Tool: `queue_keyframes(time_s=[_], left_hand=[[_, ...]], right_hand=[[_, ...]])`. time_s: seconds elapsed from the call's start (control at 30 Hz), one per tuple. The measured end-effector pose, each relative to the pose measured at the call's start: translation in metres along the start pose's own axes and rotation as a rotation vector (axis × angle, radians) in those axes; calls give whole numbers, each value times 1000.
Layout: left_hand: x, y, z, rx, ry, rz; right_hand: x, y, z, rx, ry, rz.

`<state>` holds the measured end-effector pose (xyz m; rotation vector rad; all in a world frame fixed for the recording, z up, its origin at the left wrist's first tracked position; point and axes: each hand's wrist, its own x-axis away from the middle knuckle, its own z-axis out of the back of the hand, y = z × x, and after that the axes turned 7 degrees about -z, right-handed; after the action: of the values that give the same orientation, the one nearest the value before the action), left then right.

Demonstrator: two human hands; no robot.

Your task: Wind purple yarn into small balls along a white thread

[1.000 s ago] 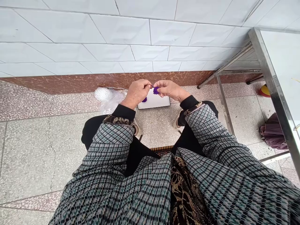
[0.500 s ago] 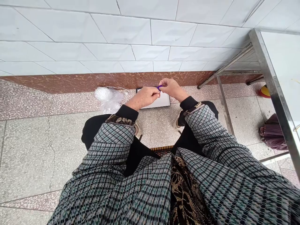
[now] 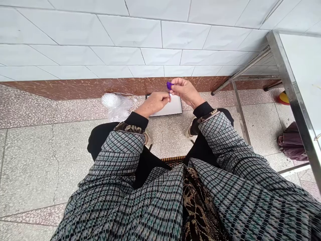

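My right hand point(image 3: 185, 90) pinches a small purple piece point(image 3: 169, 85) between its fingertips, held up in front of the brown wall skirting. My left hand point(image 3: 157, 101) is closed just below and left of it, fingertips pinched near the piece; what they grip is too small to make out. Both hands hover above a white flat board point(image 3: 173, 107) lying on the floor by the wall. My arms wear checked sleeves with black cuffs.
A clear plastic bag with white material point(image 3: 115, 104) lies on the floor left of the board. A steel table point(image 3: 293, 90) stands at the right, with a folded dark umbrella point(image 3: 292, 142) and a red-yellow object point(image 3: 283, 97) under it. My feet rest near the board.
My right hand has lifted the purple piece upward and slightly right. My left hand has slid right and lower, closing under it. The purple bit seen earlier on the board is now hidden.
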<state>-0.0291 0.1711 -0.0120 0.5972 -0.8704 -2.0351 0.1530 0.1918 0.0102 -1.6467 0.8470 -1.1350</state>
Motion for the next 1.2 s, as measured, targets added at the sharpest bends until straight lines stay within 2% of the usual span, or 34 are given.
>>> queue_keyframes(time_s=[0.1, 0.2, 0.27, 0.37, 0.47, 0.53, 0.63, 0.73, 0.87, 0.93, 1.07, 1.2], left_hand=[[3, 8, -1, 19, -128, -73], [4, 13, 3, 1, -102, -115], [5, 13, 8, -28, 3, -105], [4, 9, 15, -74, 145, -50], [3, 2, 18, -94, 190, 11], [2, -2, 17, -78, 180, 49], [1, -5, 10, -45, 132, 74], [1, -4, 3, -55, 32, 12], [3, 4, -2, -65, -137, -128], [3, 6, -1, -83, -139, -172], [4, 5, 5, -147, -26, -186], [4, 0, 10, -187, 56, -139]], right_hand=[[-9, 8, 3, 171, 149, 54], [-14, 16, 5, 380, 215, 59], [-13, 19, 4, 455, 155, 13], [-6, 17, 1, 432, -46, -83], [1, 11, -2, 332, -207, -96], [2, 8, -2, 251, -229, -54], [-1, 8, 1, 129, -137, 31], [-8, 10, 6, 95, -2, 86], [-14, 16, 9, 296, 145, 87], [-15, 19, 9, 456, 183, 55], [-13, 20, 5, 634, 135, -63], [-6, 15, -2, 569, -21, -166]])
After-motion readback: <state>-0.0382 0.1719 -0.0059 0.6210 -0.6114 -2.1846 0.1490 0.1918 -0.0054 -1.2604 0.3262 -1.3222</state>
